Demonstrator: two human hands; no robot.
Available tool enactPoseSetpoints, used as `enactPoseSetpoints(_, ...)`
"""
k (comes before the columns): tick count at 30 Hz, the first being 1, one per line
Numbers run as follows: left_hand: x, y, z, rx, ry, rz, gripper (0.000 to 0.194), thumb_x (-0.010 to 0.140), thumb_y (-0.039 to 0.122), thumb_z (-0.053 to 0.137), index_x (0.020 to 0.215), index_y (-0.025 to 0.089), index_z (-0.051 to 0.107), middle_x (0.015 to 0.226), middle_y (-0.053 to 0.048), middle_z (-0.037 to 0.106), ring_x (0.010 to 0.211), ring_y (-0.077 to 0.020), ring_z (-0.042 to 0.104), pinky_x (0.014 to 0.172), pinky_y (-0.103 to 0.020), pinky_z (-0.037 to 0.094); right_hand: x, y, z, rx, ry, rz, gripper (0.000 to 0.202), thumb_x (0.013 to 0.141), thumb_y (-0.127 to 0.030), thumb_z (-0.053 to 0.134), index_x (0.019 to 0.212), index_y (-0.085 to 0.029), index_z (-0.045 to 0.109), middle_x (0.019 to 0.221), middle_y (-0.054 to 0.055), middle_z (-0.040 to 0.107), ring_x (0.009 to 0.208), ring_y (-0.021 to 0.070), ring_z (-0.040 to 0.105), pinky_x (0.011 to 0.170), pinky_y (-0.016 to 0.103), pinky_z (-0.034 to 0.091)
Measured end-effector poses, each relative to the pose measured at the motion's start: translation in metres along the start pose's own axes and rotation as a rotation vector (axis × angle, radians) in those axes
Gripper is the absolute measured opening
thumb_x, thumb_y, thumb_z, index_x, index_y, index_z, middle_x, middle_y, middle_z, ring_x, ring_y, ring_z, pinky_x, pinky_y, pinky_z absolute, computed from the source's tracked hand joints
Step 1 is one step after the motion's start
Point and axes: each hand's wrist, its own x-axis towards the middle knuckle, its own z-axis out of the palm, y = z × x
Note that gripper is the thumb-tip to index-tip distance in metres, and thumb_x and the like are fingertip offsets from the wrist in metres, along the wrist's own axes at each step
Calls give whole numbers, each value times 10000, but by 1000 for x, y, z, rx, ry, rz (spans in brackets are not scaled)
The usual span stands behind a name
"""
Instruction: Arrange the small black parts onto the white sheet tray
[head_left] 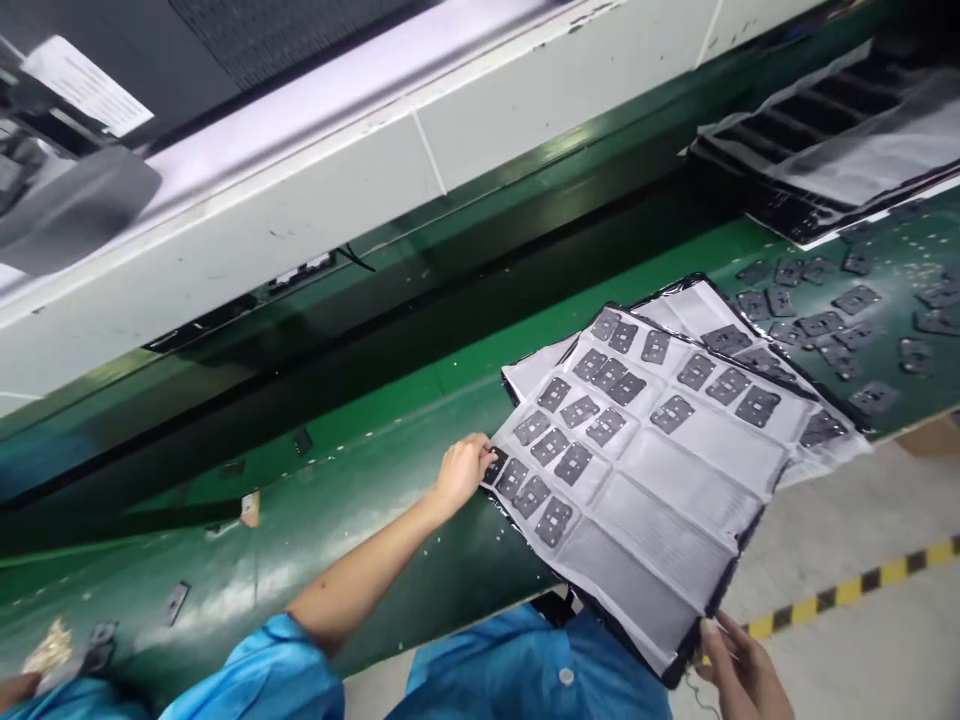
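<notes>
From your head camera: the big sheet [660,470] hangs half off the green table [360,500], tilted. The small black pieces [574,462] lying on the sheet could slide off, because it slopes down. Your left hand [461,472] pinches the sheet's far-left edge, fingers curled. Your right hand [739,670] grips the sheet's bottom corner, fingers loosely bent. More loose pieces [840,330] lie past the sheet's top corner.

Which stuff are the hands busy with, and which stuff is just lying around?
In hand:
- white sheet of dark cut pieces
- left hand at its edge
- right hand at its lower corner

Lying about:
- loose dark pieces on the green belt
- another sheet, far right
</notes>
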Motion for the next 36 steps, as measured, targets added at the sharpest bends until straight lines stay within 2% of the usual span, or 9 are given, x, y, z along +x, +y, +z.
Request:
enactPoseSetpoints(5,-5,5,-11,-69,23,-5,48,924,172,719,937,218,725,937,-38,765,860,-203,712,785,-282,495,-6,-14,2,87,-35,64,941,640,-844,718,1240,-122,644,1038,158,762,824,321,749,754,434,630)
enactPoseSetpoints(9,-5,35,-17,-181,18,49,19,920,183,715,917,200,721,884,-35,768,798,-188,706,791,-290,516,-10,-11,6,173,-14,63,895,615,-836,723,1183,-148,647,987,124,754,872,318,755,726,411,630)
enactPoseSetpoints(12,9,86,8,-278,-59,145,38,888,201,762,904,194,728,836,-18,768,776,-173,713,782,-272,535,-10,-4,13,224,18,46,850,643,-830,715,1167,-164,651,1005,119,757,931,328,759,764,427,633)
enactPoseSetpoints(17,48,186,77,-323,-132,216,51,894,212,768,921,182,738,829,-8,771,751,-152,711,732,-244,526,-6,6,16,288,-7,-40,772,688,-800,721,1144,-181,659,1051,153,776,1006,344,762,882,458,633)
enactPoseSetpoints(23,65,246,103,-209,-29,171,101,809,148,820,814,187,727,760,-24,719,775,-194,681,771,-284,475,-6,17,-51,306,-32,-153,751,735,-781,704,1185,-181,675,1117,179,782,968,328,779,782,413,658)
enactPoseSetpoints(27,42,249,98,-193,71,137,105,827,207,805,832,196,701,832,-33,706,808,-203,661,778,-290,462,-22,8,-122,288,-65,-287,603,856,-679,674,1242,-219,730,1172,155,783,1035,318,765,851,400,652)
enactPoseSetpoints(30,4,223,92,-189,135,58,117,877,284,746,834,202,674,829,-29,692,768,-196,647,761,-291,467,-33,-6,-152,244,-102,-499,520,799,-665,692,1262,-439,767,1149,54,799,1017,352,766,757,476,671)
enactPoseSetpoints(33,-49,180,85,-155,226,-98,131,906,330,678,874,208,642,850,-34,687,779,-200,653,767,-301,491,-28,-23,-147,245,-193,-565,596,650,-651,768,1244,-657,716,1025,-13,806,987,404,759,576,537,641)
enactPoseSetpoints(36,-102,140,82,-112,338,-297,206,905,413,645,925,215,593,862,-44,667,791,-224,661,774,-336,524,-1,-52,-120,272,-319,-571,666,659,-596,806,1318,-601,711,997,23,809,1035,419,738,627,551,633)
